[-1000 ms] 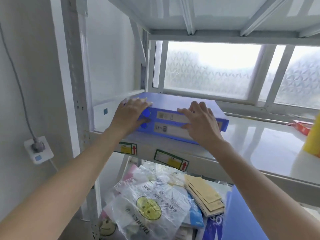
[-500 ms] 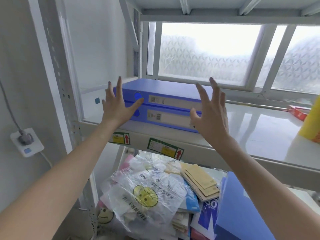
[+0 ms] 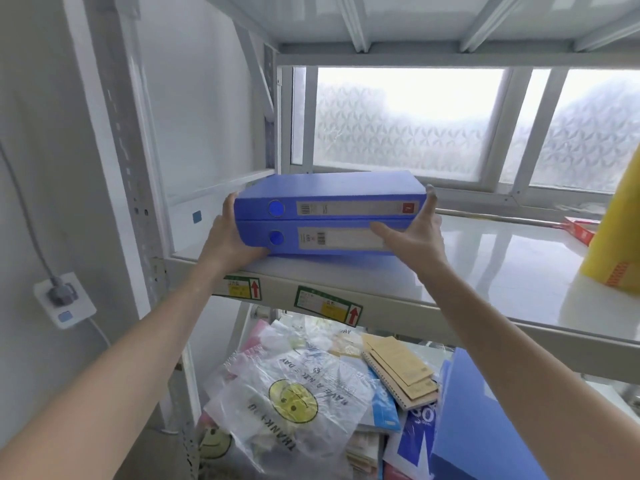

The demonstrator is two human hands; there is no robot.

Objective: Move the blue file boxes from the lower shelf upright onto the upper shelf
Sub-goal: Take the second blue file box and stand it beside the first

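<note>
Two blue file boxes lie flat, stacked one on the other, at the left end of the white upper shelf (image 3: pixel 502 271). The top file box (image 3: pixel 329 195) and the bottom file box (image 3: pixel 311 239) both show their labelled spines. My left hand (image 3: pixel 230 237) clasps the left end of the stack. My right hand (image 3: pixel 414 230) presses against the right end, thumb across the bottom spine. Another blue file box (image 3: pixel 481 424) sits on the lower shelf at the bottom right.
A yellow container (image 3: pixel 614 233) and a red box (image 3: pixel 581 228) stand at the upper shelf's right. The lower shelf holds smiley plastic bags (image 3: pixel 294 407), brown notebooks (image 3: pixel 401 375) and papers. A frosted window (image 3: pixel 408 123) is behind; a wall socket (image 3: pixel 64 299) is left.
My hands had lifted off the stack with fingers spread; now both grip its two ends. The stack has turned so its spines face me squarely.
</note>
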